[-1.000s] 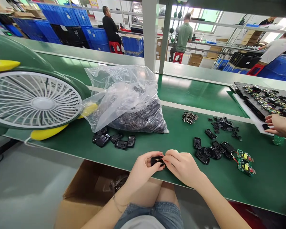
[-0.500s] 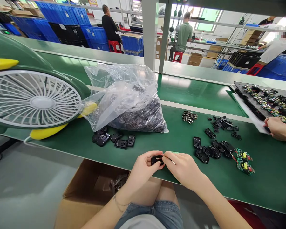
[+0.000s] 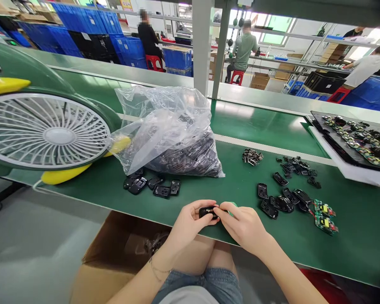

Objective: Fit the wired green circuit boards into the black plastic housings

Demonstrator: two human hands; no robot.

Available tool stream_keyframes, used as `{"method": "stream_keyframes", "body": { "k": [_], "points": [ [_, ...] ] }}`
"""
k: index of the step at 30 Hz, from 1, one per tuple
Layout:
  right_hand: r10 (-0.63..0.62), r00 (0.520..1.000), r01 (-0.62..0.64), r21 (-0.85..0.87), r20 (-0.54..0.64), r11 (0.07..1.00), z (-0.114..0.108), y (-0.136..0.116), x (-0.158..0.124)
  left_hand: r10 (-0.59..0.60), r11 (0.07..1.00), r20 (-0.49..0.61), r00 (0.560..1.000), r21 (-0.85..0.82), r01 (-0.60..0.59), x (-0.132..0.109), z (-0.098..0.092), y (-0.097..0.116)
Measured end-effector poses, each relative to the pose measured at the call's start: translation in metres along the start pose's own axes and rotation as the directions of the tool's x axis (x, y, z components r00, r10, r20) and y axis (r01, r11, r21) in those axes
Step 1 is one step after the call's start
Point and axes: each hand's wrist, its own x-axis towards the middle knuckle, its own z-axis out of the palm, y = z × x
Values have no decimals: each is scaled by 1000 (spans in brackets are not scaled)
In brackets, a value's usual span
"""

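My left hand [image 3: 190,221] and my right hand [image 3: 242,226] meet at the near edge of the green bench [image 3: 240,177], both pinched on one small black plastic shell [image 3: 208,211]. The left fingers grip its left end, the right fingertips press on its right end. A bit of green shows just behind my right fingers. More black shells [image 3: 281,200] lie to the right, beside two green circuit boards [image 3: 325,215] with red wires.
A clear bag of black parts [image 3: 174,135] sits ahead, loose shells [image 3: 152,185] in front of it. A green and yellow fan [image 3: 44,131] stands left. Small metal clips [image 3: 252,156], tiny black pieces [image 3: 296,164], a tray of boards [image 3: 351,135] lie right. A cardboard box [image 3: 120,253] is under the bench.
My hands stayed together on the shell with only small finger shifts. The other person's hand at the right moved away from the tray toward the frame's edge.
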Motion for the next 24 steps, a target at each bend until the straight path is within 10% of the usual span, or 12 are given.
{"method": "stream_keyframes", "body": {
  "k": [24],
  "points": [
    [-74,997,73,-346,11,935,19,-23,-17,29,994,-25,999,-104,-32,2,-5,0]
  ]
}}
